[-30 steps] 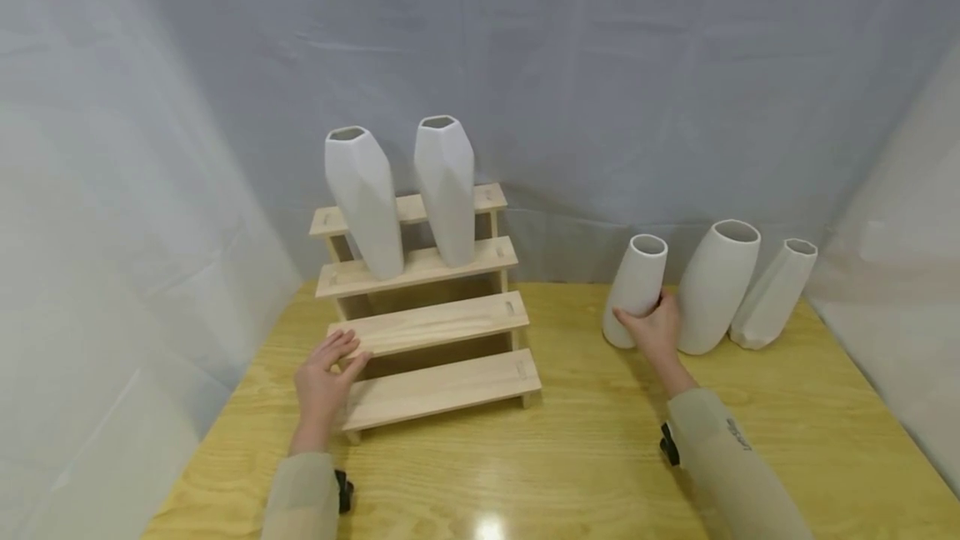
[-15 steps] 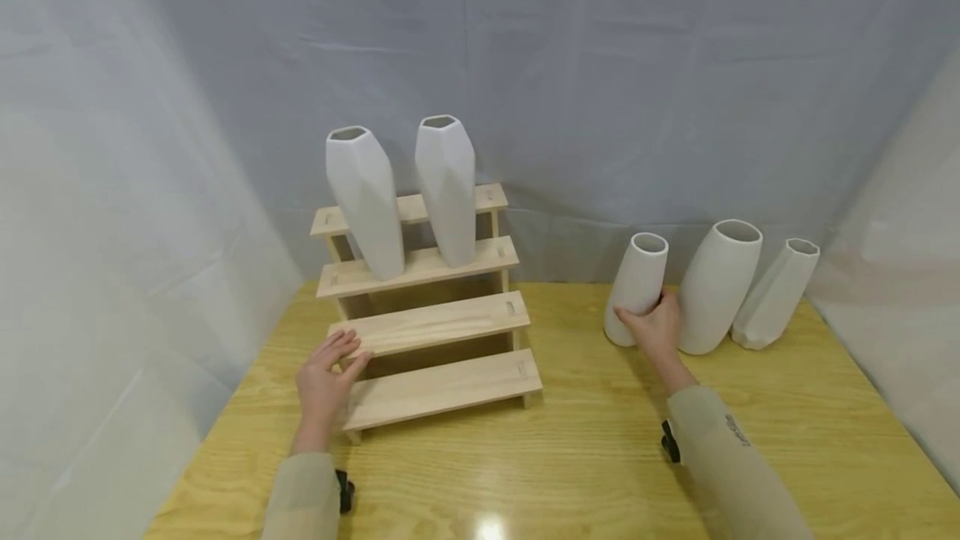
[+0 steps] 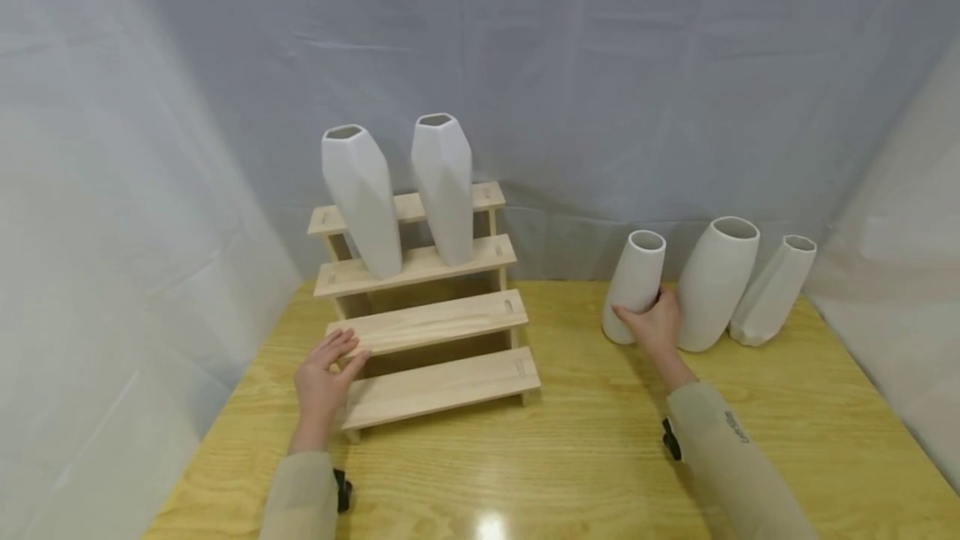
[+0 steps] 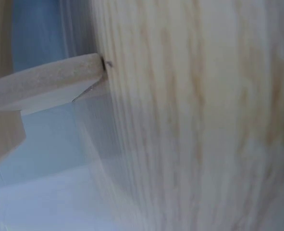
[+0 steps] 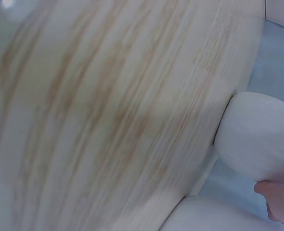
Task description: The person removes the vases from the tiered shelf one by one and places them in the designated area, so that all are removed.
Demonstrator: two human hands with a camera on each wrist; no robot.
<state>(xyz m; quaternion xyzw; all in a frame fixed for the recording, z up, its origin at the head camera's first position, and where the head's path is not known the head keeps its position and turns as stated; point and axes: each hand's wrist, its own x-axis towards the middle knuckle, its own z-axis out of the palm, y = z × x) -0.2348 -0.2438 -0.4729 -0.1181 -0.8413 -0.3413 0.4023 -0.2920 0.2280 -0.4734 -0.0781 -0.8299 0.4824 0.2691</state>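
Observation:
In the head view, my right hand (image 3: 655, 327) grips the lower part of a smooth white vase (image 3: 635, 282) standing on the table, thumb on its near side, other fingers mostly hidden. The right wrist view shows this vase (image 5: 257, 137) with the thumb against it. A wider white vase (image 3: 717, 286) stands just right of that hand, with a slim faceted one (image 3: 772, 294) beyond. My left hand (image 3: 322, 382) holds the left end of a stepped wooden display stand (image 3: 435, 323), fingers on its second step from the front and thumb at that step's front edge.
Two tall faceted white vases, a left one (image 3: 363, 198) and a right one (image 3: 444, 190), stand on the third step from the front. The wooden table (image 3: 585, 457) has grey and white sheeting (image 3: 562, 90) behind it and at its sides.

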